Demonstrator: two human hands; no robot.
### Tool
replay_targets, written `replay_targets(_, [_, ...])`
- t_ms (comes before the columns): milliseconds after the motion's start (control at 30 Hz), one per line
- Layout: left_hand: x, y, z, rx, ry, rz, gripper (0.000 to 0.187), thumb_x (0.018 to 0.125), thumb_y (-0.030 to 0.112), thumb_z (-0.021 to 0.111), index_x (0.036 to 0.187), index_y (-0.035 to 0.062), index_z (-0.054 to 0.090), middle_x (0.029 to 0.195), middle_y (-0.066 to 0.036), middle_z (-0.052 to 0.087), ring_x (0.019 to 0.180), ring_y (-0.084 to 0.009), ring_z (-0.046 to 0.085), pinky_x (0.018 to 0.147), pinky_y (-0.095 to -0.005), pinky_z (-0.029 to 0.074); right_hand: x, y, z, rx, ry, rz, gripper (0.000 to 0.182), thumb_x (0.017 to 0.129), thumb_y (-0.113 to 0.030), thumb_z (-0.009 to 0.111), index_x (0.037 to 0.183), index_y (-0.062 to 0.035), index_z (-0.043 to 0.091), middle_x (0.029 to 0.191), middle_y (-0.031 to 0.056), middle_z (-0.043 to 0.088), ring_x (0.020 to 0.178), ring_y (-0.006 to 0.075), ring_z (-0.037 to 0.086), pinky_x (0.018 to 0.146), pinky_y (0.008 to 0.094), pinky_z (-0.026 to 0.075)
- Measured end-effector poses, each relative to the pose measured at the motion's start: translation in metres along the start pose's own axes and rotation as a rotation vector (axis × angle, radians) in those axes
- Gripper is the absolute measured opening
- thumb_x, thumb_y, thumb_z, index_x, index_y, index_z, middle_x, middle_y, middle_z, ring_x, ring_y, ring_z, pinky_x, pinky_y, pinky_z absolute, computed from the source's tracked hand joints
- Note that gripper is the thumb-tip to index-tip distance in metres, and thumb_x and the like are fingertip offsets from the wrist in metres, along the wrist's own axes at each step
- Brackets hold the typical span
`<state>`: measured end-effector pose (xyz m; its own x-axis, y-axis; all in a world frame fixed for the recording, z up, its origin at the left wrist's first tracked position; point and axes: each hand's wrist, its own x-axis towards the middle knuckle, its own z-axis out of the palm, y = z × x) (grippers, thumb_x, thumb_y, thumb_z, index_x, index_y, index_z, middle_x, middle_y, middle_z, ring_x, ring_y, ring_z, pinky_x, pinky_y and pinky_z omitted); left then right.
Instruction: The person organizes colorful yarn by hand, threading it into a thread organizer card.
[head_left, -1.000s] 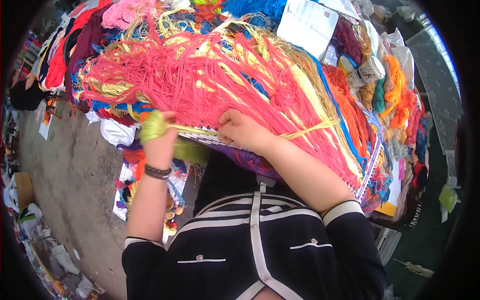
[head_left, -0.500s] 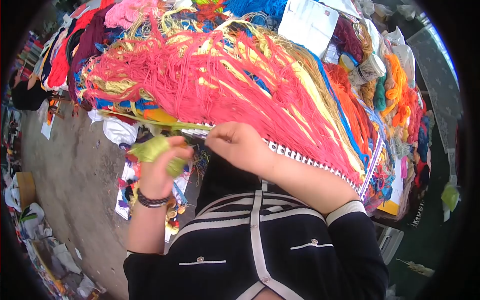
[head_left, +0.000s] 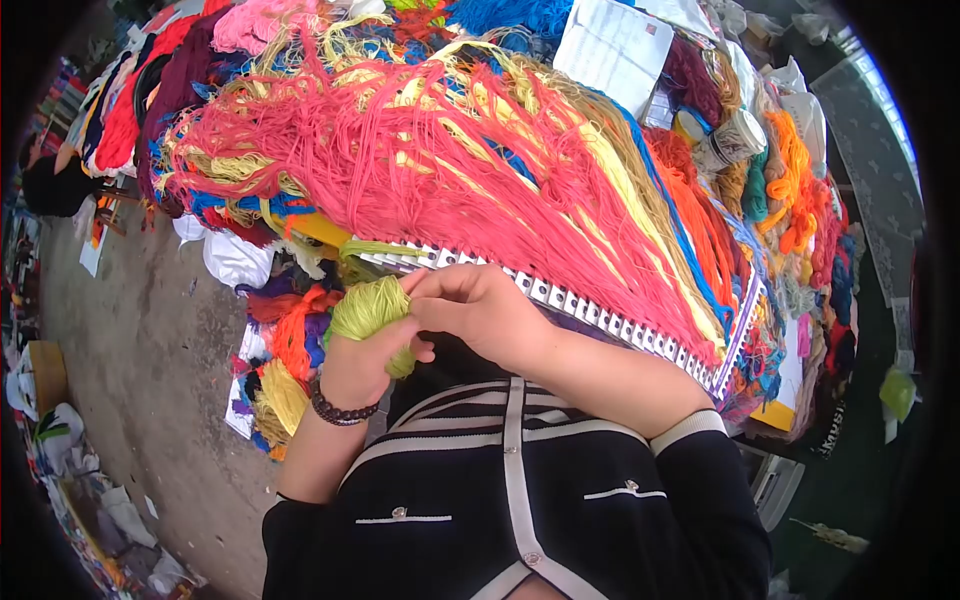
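Just on our side of the left end of the white rail, we have a ball of yarn gripped in our left hand, while our right hand bends its fingers in close beside it, and we cannot tell whether they have closed on a strand. We judge the ball light, soft and easily squashed, its windings likely to slip if pinched at one edge, so we would cup it round the middle. It looks bright lime green to us, roundish, with fine strands lying side by side.
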<state>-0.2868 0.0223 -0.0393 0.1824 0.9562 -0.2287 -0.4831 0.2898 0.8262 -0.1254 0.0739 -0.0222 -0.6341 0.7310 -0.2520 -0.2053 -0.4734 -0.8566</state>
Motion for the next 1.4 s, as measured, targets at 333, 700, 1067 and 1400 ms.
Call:
replay_targets(333, [-0.002, -0.003, 0.005, -0.083, 0.040, 0.040, 0.040, 0.085, -0.002, 0.047, 0.125, -0.0062, 0.048, 0.111, -0.013, 0.059, 0.087, -0.0181, 0.062, 0.065, -0.0302, 0.056, -0.005, -0.002, -0.001, -0.016, 0.049, 0.009, 0.011, 0.087, -0.002, 0.056, 0.088, 0.0076, 0.061, 0.095, 0.0093, 0.059, 0.067, 0.0120, 0.059, 0.065, 0.0248, 0.048])
replay_targets(700, [0.000, -0.010, 0.000, 0.204, 0.026, 0.218, 0.036, 0.085, 0.002, 0.054, 0.120, -0.0043, 0.053, 0.101, -0.013, 0.064, 0.086, -0.0222, 0.063, 0.076, -0.0334, 0.052, -0.004, 0.002, -0.009, -0.176, 0.089, -0.001, 0.006, 0.085, 0.000, 0.059, 0.088, 0.0045, 0.061, 0.102, 0.0097, 0.060, 0.077, 0.0137, 0.059, 0.071, 0.0252, 0.047])
replay_targets(1067, [-0.028, -0.038, -0.178, -0.636, 0.378, 0.027, 0.032, 0.087, 0.004, 0.046, 0.118, 0.0062, 0.053, 0.085, 0.002, 0.061, 0.047, -0.0002, 0.041, 0.046, -0.0157, 0.035, -0.149, -0.266, -0.142, -0.707, 0.783, -0.759, 0.020, 0.089, -0.023, 0.056, 0.075, -0.0086, 0.053, 0.062, -0.0038, 0.031, 0.054, 0.0055, 0.027, 0.049, 0.0221, 0.020])
replay_targets(1400, [0.020, -0.027, -0.075, -0.154, 0.125, -0.107, 0.033, 0.084, 0.010, 0.055, 0.115, -0.0006, 0.056, 0.095, -0.010, 0.067, 0.053, -0.0052, 0.044, 0.048, -0.0204, 0.034, -0.027, -0.084, -0.056, -1.116, 0.387, -0.166, 0.015, 0.081, -0.015, 0.064, 0.087, -0.0025, 0.069, 0.077, 0.0070, 0.067, 0.071, 0.0128, 0.062, 0.067, 0.0266, 0.049])
